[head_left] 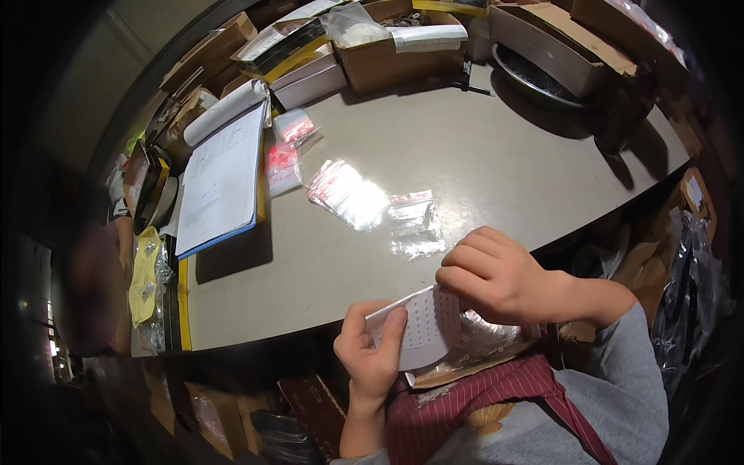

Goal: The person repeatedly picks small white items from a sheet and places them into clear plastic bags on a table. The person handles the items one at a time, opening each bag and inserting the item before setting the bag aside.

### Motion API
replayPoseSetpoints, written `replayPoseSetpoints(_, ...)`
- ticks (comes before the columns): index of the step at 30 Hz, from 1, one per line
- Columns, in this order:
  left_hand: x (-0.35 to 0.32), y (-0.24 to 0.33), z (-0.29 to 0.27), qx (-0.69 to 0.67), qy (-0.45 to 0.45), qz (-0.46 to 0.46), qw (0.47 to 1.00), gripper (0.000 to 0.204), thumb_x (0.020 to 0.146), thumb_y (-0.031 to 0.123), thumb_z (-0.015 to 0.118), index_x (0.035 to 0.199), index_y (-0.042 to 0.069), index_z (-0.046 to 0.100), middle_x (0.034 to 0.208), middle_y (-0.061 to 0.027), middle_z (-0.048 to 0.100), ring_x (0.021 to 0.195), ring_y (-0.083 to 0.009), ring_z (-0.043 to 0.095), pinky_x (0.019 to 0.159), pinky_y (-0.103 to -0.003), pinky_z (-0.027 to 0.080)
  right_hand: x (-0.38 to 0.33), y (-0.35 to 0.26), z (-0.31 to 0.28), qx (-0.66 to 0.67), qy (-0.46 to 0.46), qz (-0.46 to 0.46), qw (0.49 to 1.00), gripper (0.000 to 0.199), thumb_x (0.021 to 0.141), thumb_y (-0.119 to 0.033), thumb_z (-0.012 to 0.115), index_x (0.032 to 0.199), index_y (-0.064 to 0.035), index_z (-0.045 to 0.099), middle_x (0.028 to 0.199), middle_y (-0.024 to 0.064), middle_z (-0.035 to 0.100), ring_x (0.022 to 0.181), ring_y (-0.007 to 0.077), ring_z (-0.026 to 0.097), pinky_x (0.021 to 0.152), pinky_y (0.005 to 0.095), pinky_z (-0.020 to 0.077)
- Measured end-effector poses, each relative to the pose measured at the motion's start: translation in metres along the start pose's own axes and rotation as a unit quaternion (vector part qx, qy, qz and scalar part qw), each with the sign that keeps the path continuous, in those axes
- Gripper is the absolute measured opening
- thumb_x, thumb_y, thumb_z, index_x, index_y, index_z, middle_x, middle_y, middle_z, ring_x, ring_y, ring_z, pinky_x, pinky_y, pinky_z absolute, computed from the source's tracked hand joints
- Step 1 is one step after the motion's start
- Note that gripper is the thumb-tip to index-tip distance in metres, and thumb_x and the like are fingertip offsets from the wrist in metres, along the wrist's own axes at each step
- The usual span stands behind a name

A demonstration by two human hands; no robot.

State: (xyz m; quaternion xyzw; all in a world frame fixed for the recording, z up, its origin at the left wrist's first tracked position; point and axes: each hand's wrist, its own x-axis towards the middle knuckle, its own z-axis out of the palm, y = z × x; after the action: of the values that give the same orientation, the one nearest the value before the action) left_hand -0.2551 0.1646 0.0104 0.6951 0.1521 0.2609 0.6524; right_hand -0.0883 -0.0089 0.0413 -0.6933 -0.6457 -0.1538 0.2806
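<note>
My left hand (370, 349) pinches the left end of a white sheet (425, 329) with rows of small dark marks, its thumb on the front. The fingers of my right hand (500, 271) are curled over the sheet's upper right end; what is under the fingertips is hidden. The sheet is tilted and slightly bowed, just in front of the table's near edge. Below it, at my lap, clear plastic (488, 335) lies in an opened cardboard container (438, 376). Beyond my hands, small clear bags (416, 221) lie on the table, beside a fanned stack of similar bags (349, 195).
A clipboard with papers (221, 174) leans at the left, next to red-printed bags (283, 164). Cardboard boxes (403, 62) line the far edge. A round metal pan (535, 81) stands at the far right. A yellow piece (144, 275) hangs at the left edge.
</note>
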Motion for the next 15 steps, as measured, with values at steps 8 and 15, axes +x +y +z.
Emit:
replayPoseSetpoints(8, 0.007, -0.004, -0.006, -0.018, 0.031, -0.020, 0.999, 0.014, 0.098, 0.005, 0.075, 0.105, -0.003, 0.066, 0.090, -0.0043, 0.071, 0.082, -0.0066, 0.063, 0.074, -0.023, 0.051, 0.002, 0.000, -0.005, -0.049, -0.026, -0.103, 0.993, 0.025, 0.076, -0.010, 0.072, 0.100, -0.0024, 0.068, 0.091, 0.0078, 0.064, 0.083, 0.0240, 0.065, 0.077, 0.0360, 0.0553)
replayPoseSetpoints(15, 0.016, 0.003, 0.000, 0.191, -0.021, 0.139, 0.971, 0.014, 0.088, 0.002, 0.078, 0.100, 0.000, 0.071, 0.107, -0.0158, 0.077, 0.097, -0.0283, 0.074, 0.085, -0.036, 0.057, 0.058, 0.049, -0.017, 0.164, -0.177, 0.222, 0.945, 0.019, 0.088, -0.014, 0.072, 0.100, -0.0004, 0.068, 0.087, 0.0171, 0.069, 0.080, 0.0362, 0.067, 0.074, 0.0440, 0.0548)
